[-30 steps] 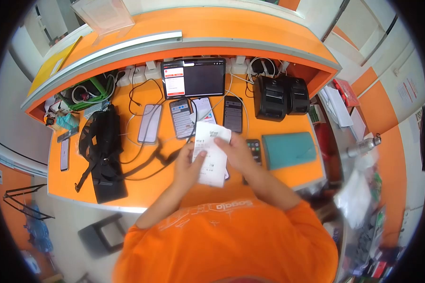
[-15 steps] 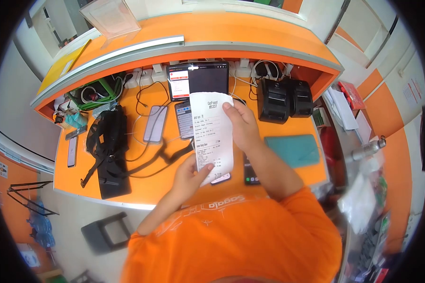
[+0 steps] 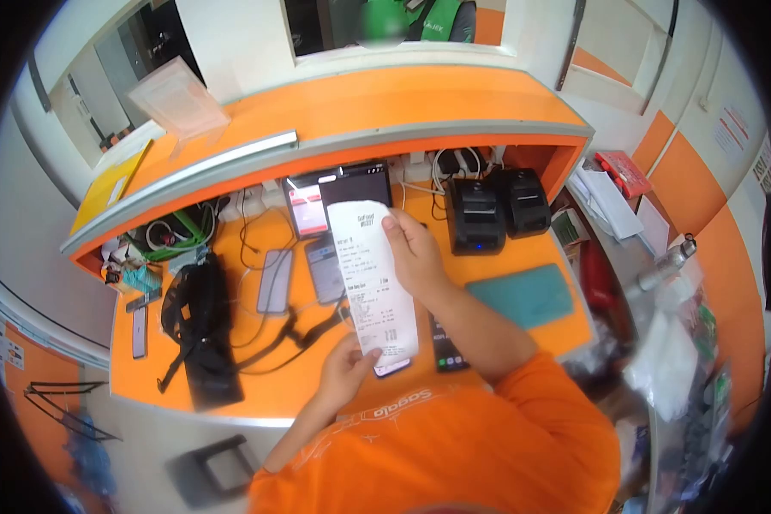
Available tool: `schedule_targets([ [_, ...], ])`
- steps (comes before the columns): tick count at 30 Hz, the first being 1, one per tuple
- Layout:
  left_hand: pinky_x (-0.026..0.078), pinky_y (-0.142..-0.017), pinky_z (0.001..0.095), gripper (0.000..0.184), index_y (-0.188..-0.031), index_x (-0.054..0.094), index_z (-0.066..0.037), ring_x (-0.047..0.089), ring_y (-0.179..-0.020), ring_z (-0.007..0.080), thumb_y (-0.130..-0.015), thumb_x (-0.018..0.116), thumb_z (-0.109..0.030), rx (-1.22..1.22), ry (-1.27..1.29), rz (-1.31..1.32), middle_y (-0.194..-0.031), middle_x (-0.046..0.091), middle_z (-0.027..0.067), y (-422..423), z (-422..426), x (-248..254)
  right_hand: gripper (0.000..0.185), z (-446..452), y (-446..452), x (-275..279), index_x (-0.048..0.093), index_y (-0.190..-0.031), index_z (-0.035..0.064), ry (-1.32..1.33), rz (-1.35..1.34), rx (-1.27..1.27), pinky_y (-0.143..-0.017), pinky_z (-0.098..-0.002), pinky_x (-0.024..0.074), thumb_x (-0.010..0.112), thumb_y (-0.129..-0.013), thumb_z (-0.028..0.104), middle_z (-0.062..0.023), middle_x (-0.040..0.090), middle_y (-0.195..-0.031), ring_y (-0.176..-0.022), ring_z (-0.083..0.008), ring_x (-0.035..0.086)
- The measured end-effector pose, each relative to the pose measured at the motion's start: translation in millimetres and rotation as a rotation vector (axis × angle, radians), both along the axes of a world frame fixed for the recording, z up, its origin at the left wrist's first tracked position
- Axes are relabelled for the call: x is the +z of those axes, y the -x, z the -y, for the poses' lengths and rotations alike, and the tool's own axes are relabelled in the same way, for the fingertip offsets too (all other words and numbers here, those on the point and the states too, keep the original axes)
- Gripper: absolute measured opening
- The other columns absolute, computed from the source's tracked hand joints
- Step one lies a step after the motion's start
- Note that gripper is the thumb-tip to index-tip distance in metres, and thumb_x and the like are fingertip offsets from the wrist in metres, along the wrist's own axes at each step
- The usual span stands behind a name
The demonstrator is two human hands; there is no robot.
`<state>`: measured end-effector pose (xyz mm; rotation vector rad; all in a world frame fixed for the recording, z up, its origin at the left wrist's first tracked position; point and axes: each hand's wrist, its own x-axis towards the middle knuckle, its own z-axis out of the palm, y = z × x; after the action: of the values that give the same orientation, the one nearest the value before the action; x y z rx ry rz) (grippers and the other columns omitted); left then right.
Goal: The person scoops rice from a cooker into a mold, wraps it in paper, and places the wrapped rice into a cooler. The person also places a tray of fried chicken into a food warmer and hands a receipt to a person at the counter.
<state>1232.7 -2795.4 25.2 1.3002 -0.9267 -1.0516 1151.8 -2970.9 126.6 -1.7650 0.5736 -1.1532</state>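
Note:
A long white printed receipt (image 3: 374, 287), headed "GoFood", is stretched upright between my two hands above the orange desk (image 3: 437, 390). My left hand (image 3: 346, 370) pinches its bottom edge, thumb on the printed side. At the upper right edge, my right hand (image 3: 413, 250) grips it with the thumb in front; the other fingers are mostly behind the paper. Behind the receipt stand a tablet (image 3: 307, 211) with a lit screen and a phone (image 3: 324, 270), both partly covered. Another phone (image 3: 450, 347) lies under my right forearm, and one more peeks out below the receipt.
Two black boxy printers (image 3: 476, 216) sit at the right under the raised shelf (image 3: 385, 98). A teal folder (image 3: 522, 295) lies right of my forearm. Black straps and a pouch (image 3: 199, 317) cover the left side, near a phone (image 3: 274, 281). A stool (image 3: 210, 471) stands below.
The view has tilted up, so the desk sits lower and a person in green shows beyond the window. My left hand has slid lower on the receipt, showing more of its print.

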Motion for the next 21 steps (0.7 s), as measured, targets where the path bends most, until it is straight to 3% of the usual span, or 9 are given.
schedule_targets([
  [2,0.048,-0.071,0.0252,0.032,-0.109,0.051,0.001,0.059,-0.085,0.0146,-0.080,0.065,-0.004,-0.004,0.040,0.164,-0.093,0.059,0.0069,-5,0,-9,0.026,8,3,-3,0.055,-0.104,0.0012,0.088,-0.035,-0.055,-0.067,-0.0321,0.0457,0.044,-0.094,0.022,-0.0151,0.062,-0.082,-0.076,-0.0238,0.062],
  [5,0.049,-0.073,0.0285,0.046,-0.117,0.047,-0.004,0.059,-0.088,0.0182,-0.076,0.067,0.000,-0.048,0.033,0.377,-0.107,0.051,0.0103,-18,-16,-8,0.023,32,10,4,0.053,-0.105,0.0020,0.130,0.103,0.027,-0.068,-0.0321,0.0462,0.049,-0.091,0.021,-0.0142,0.062,-0.086,-0.080,-0.0219,0.062],
  [6,0.050,-0.073,0.0293,0.047,-0.118,0.047,-0.005,0.059,-0.088,0.0190,-0.075,0.068,0.000,-0.025,0.073,0.451,-0.108,0.051,0.0110,-24,-24,-15,0.027,46,13,6,0.041,-0.111,0.0024,0.102,0.126,0.061,-0.069,-0.0296,0.0470,0.053,-0.088,0.010,-0.0149,0.060,-0.094,-0.083,-0.0185,0.061],
  [7,0.050,-0.072,0.0297,0.046,-0.117,0.047,-0.004,0.059,-0.087,0.0199,-0.075,0.068,-0.001,0.032,0.026,0.474,-0.107,0.051,0.0118,-29,-34,-22,0.027,55,15,15,0.041,-0.111,0.0024,0.121,0.128,0.065,-0.069,-0.0296,0.0470,0.053,-0.088,0.010,-0.0149,0.060,-0.094,-0.083,-0.0185,0.061],
  [9,0.050,-0.072,0.0299,0.044,-0.115,0.049,-0.003,0.060,-0.086,0.0217,-0.075,0.068,-0.002,0.148,-0.073,0.553,-0.106,0.052,0.0133,-38,-55,-38,0.035,76,21,34,0.028,-0.112,0.0032,0.063,0.448,0.174,-0.067,-0.0268,0.0472,0.050,-0.084,-0.001,-0.0158,0.058,-0.095,-0.082,-0.0162,0.060],
  [10,0.050,-0.072,0.0297,0.042,-0.114,0.050,-0.003,0.060,-0.086,0.0225,-0.075,0.068,-0.003,0.207,-0.130,0.606,-0.105,0.052,0.0140,-41,-67,-47,0.042,94,29,41,0.023,-0.110,0.0039,0.075,0.354,0.120,-0.065,-0.0247,0.0469,0.047,-0.079,-0.009,-0.0138,0.054,-0.093,-0.078,-0.0142,0.058],
  [14,0.049,-0.069,0.0308,0.031,-0.106,0.053,-0.002,0.060,-0.082,0.0226,-0.077,0.063,-0.002,0.409,-0.154,0.680,-0.098,0.055,0.0129,-45,-101,-98,0.040,154,35,82,0.027,-0.108,0.0044,0.092,0.360,0.047,-0.061,-0.0256,0.0457,0.048,-0.076,-0.007,-0.0101,0.049,-0.088,-0.072,-0.0133,0.057],
  [16,0.049,-0.071,0.0308,0.024,-0.102,0.054,0.000,0.060,-0.083,0.0222,-0.079,0.059,0.002,0.518,-0.162,0.631,-0.095,0.055,0.0123,-41,-110,-122,0.030,201,23,89,0.034,-0.099,0.0051,0.341,0.255,-0.268,-0.064,-0.0284,0.0458,0.052,-0.077,-0.003,-0.0098,0.051,-0.088,-0.074,-0.0149,0.057],
  [21,0.047,-0.060,0.0348,0.014,-0.087,0.059,-0.002,0.059,-0.069,0.0281,-0.074,0.060,-0.001,0.686,-0.157,0.902,-0.082,0.057,0.0139,-31,-91,-109,0.011,260,0,113,0.054,-0.090,0.0033,0.355,0.004,-0.242,-0.074,-0.0308,0.0456,0.054,-0.080,0.006,-0.0130,0.060,-0.090,-0.080,-0.0213,0.060],
])
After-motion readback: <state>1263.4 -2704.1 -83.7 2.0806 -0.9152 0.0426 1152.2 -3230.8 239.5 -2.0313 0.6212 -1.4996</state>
